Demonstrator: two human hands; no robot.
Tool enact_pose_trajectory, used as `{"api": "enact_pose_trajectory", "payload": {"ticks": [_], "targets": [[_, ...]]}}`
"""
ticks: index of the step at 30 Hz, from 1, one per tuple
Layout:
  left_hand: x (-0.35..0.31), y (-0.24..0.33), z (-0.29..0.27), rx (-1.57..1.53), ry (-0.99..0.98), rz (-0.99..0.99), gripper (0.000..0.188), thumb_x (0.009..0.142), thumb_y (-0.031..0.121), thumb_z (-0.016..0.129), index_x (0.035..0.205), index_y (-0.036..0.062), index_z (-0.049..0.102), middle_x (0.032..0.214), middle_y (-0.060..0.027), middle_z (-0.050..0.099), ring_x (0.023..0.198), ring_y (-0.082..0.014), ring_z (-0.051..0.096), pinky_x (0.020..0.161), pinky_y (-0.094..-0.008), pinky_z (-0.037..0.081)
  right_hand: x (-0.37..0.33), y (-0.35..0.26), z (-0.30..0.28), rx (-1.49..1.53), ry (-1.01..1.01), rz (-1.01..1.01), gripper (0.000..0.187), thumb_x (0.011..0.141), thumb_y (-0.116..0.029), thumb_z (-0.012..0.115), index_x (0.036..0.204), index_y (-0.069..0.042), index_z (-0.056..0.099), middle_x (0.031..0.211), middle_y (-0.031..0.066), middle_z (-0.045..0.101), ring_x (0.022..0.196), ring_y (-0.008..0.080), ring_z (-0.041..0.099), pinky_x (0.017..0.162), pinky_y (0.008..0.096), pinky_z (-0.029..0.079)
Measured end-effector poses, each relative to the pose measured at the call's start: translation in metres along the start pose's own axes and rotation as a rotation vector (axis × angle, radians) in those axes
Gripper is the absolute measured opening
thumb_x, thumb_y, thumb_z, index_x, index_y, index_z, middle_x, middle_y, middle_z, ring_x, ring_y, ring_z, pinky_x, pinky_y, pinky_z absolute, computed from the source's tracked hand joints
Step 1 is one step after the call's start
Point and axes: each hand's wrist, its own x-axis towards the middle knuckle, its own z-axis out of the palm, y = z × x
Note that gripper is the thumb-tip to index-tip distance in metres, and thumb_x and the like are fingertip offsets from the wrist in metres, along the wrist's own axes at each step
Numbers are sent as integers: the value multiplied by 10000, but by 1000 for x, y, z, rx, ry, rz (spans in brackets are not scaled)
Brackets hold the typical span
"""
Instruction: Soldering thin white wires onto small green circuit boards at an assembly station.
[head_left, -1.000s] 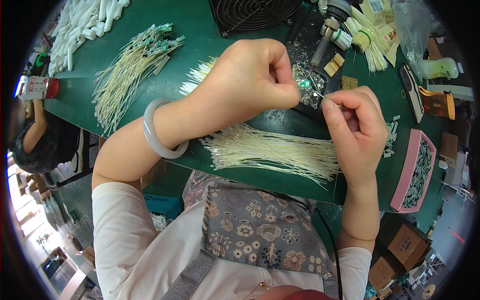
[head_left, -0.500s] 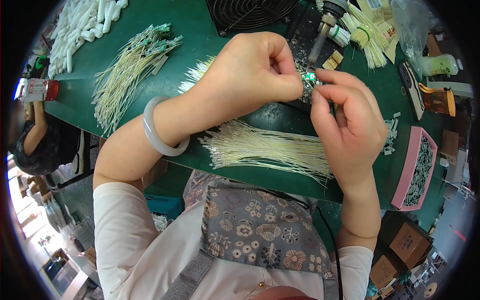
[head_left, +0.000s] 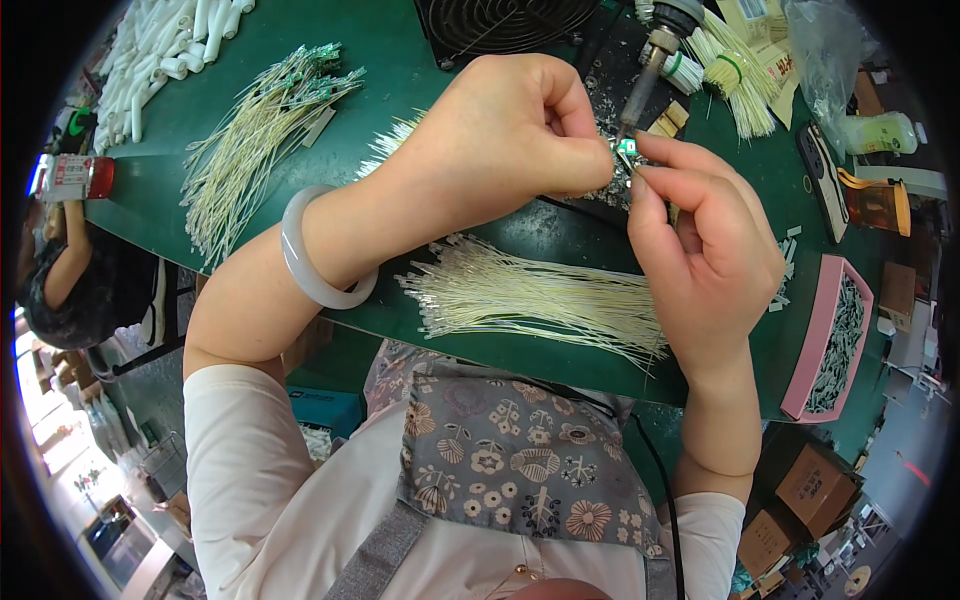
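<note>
A small green circuit board [head_left: 628, 147] is held at the fingertips of my right hand [head_left: 715, 225], right under the tip of a soldering iron [head_left: 640, 95]. A thin dark piece shows beside the board, by the right thumb and fingers. My left hand [head_left: 545, 130] is closed in a pinch against the board's left side; what its fingertips hold is hidden. Below both hands lies a spread bundle of pale yellow wires [head_left: 540, 290] with clear-coated left ends. More pale wires [head_left: 390, 145] stick out behind my left wrist.
Wires with green boards [head_left: 270, 140] and white tubes [head_left: 170, 60] lie at left. A black fan [head_left: 505, 25] stands at the back. On the right are wire bundles [head_left: 735, 75], a phone [head_left: 822, 175] and a pink box [head_left: 805, 375] of small grey pieces. Another person's arm [head_left: 68, 265] shows far left.
Both hands and the board have shifted slightly up and to the right, still at the iron's tip. The iron has swung a little to the right.
</note>
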Motion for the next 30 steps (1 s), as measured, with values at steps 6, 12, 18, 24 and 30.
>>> {"api": "enact_pose_trajectory", "payload": {"ticks": [6,12,18,24,30], "targets": [[2,2,0,4,-3,3,103,694,22,605,737,-22,522,743,-89,610,606,-85,559,557,-199,468,2,1,-1,-14,4,-3,112,671,29,664,745,-23,598,838,96,654,698,207,622,595,266,496],[0,5,2,11,-9,7,105,697,25,609,739,-21,524,728,-80,607,607,-80,558,554,-195,462,1,-2,-3,-30,9,-7,114,671,24,669,750,-25,604,834,93,655,699,203,623,600,264,497],[-3,0,1,118,9,3,102,695,10,630,727,-3,533,687,-23,582,610,-44,534,548,-178,440,4,2,-11,-22,-45,53,113,678,24,672,770,-18,621,851,108,652,726,202,633,617,270,505],[-8,-2,3,163,-8,1,106,702,0,634,704,10,529,677,4,566,616,-21,516,541,-165,425,-7,8,-16,210,-60,232,111,694,44,669,769,-17,616,743,20,549,520,42,358,450,188,287],[-27,-1,7,195,-10,35,135,708,-37,630,691,13,506,700,-1,572,638,-6,517,532,-155,422,-9,2,-18,94,-256,202,194,697,-33,716,879,-37,649,636,40,525,497,111,451,449,252,365]]}}
